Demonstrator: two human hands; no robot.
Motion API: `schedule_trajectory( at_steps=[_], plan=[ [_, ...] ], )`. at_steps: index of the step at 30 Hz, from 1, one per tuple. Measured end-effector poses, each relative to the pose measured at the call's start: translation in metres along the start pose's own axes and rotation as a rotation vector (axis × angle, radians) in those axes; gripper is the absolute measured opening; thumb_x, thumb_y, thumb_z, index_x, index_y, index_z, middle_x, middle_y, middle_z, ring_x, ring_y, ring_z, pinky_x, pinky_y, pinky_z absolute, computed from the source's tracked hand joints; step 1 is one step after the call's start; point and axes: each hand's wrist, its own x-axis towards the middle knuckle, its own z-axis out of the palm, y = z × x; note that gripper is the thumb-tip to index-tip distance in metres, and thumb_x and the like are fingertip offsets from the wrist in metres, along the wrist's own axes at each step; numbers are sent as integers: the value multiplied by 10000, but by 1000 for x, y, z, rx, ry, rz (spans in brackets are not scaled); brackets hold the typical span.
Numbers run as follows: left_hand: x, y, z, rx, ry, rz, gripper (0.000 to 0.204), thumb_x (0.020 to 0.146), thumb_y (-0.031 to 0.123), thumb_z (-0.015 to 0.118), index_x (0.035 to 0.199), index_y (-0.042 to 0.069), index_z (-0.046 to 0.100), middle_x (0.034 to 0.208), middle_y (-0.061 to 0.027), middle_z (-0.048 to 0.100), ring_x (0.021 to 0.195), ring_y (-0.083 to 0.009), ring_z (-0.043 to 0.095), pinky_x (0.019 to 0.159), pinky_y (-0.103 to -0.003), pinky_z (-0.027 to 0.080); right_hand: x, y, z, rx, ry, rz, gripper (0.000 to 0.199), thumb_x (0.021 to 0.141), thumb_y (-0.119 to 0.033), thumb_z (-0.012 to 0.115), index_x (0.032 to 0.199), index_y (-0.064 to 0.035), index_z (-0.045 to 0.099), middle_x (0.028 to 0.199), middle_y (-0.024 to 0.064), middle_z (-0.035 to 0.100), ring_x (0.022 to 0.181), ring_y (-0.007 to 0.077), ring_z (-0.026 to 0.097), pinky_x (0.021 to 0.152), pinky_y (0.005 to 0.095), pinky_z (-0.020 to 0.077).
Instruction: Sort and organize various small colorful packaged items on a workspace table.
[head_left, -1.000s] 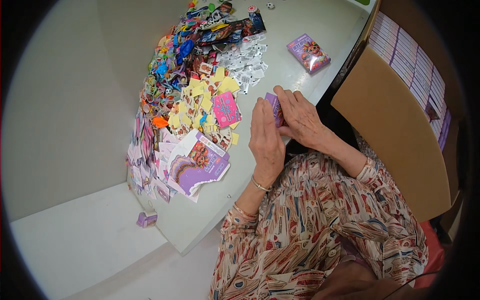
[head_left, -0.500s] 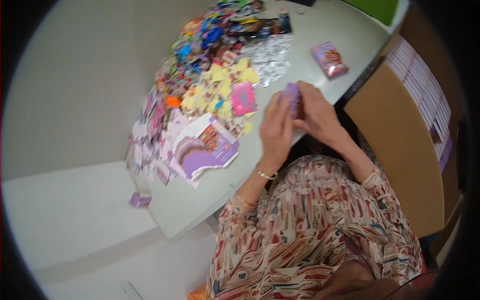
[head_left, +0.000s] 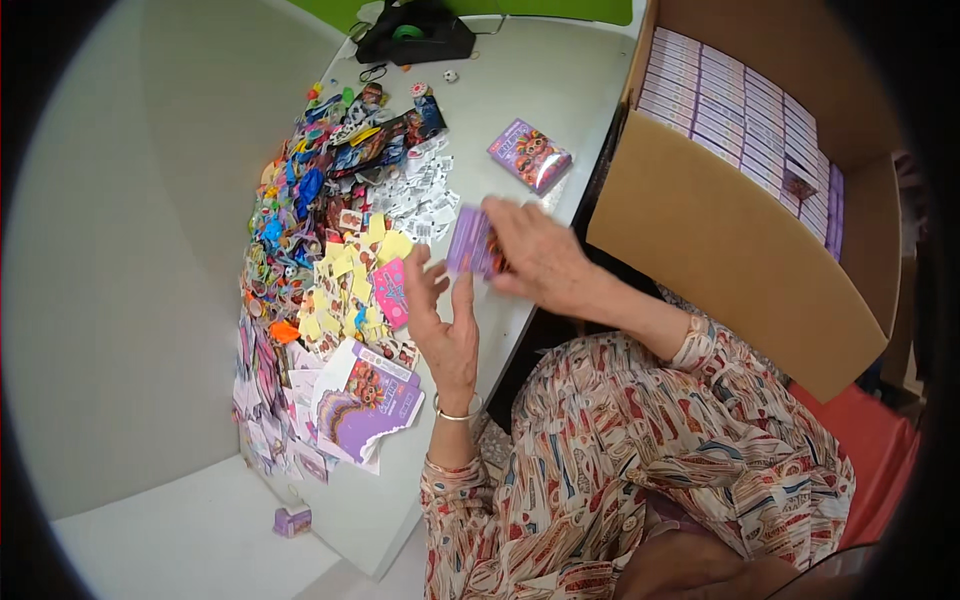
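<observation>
My right hand [head_left: 540, 255] grips a small purple box [head_left: 467, 240] over the table, fingers wrapped round its right side. That box is slightly smeared by motion. Just to its lower left, my left hand [head_left: 443, 325] has its fingers spread and holds nothing; its thumb tip comes close to the box, and whether they touch I cannot tell. Beyond my right hand, a second purple box [head_left: 530, 156] with colourful pictures lies on the table. A bright pink card [head_left: 391, 292] is beside my left fingers, at the edge of a heap of yellow paper pieces [head_left: 345, 262].
A big brown carton [head_left: 720, 235] at right holds rows of purple-and-white boxes [head_left: 740, 110]. Small colourful toys [head_left: 285, 205], white slips [head_left: 415, 190] and a torn purple carton sheet [head_left: 375, 405] cover the table's left side. A black tape dispenser [head_left: 415, 35] stands at the far end.
My left hand has come away from the purple box and opened, while my right hand keeps hold of it. The view has turned, showing more of the brown carton and the table's far end.
</observation>
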Motion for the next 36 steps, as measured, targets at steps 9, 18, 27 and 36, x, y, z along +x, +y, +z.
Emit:
schedule_trajectory(
  at_steps=[9, 18, 27, 36],
  plan=[
    [-22, -15, -24, 232, -84, -60, 376, 870, 90, 665, 1219, -4, 562, 1220, -164, 607, 1057, -274, 611, 887, -353, 479, 68, 89, 9, -487, 61, 212, 649, 769, -295, 718, 1272, -22, 413, 1122, 181, 560, 986, 423, 562, 783, 528, 513],
    [-34, -48, -165, 836, -54, 5, 493, 799, 281, 744, 1190, 21, 593, 1265, -205, 556, 1203, -404, 485, 1020, -468, 371, 81, 111, 12, -612, 13, 155, 710, 836, -388, 684, 1356, -59, 328, 1251, 184, 499, 1062, 419, 518, 886, 563, 418],
    [-33, -90, -204, 1085, -149, -36, 517, 678, 340, 818, 1029, 35, 591, 1305, -172, 467, 1271, -410, 380, 1003, -580, 296, 28, -2, 52, -148, 226, -317, 887, 710, -329, 805, 1383, 33, 354, 1353, 250, 435, 1242, 426, 423, 1054, 498, 326],
    [17, -25, -127, 425, -16, -21, 165, 788, 128, 743, 784, 12, 625, 1171, -218, 592, 1182, -344, 520, 976, -403, 418, -12, -88, 84, 259, -99, -254, 1031, 624, -404, 853, 1314, 125, 301, 1162, 280, 482, 1040, 398, 495, 913, 447, 436]
  ],
)
